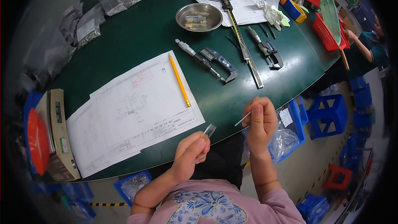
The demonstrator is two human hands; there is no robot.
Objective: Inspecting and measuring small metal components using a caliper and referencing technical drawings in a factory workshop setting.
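Note:
My left hand is closed around a small clear tube, whose end sticks up past the fingers. To its right, my right hand pinches a thin, pale metal pin between thumb and fingers. The pin points down toward the tube, and the two are apart. Both hands are over the table's near edge. Just beyond them lies a printed technical drawing with a yellow pencil on it. A digital micrometer, a caliper and a second micrometer lie farther back.
A steel bowl holds several clear tubes. Papers and a white glove lie behind it. At left stands a scale with a red pan. Bagged parts line the far left. A co-worker sits by a red basket.

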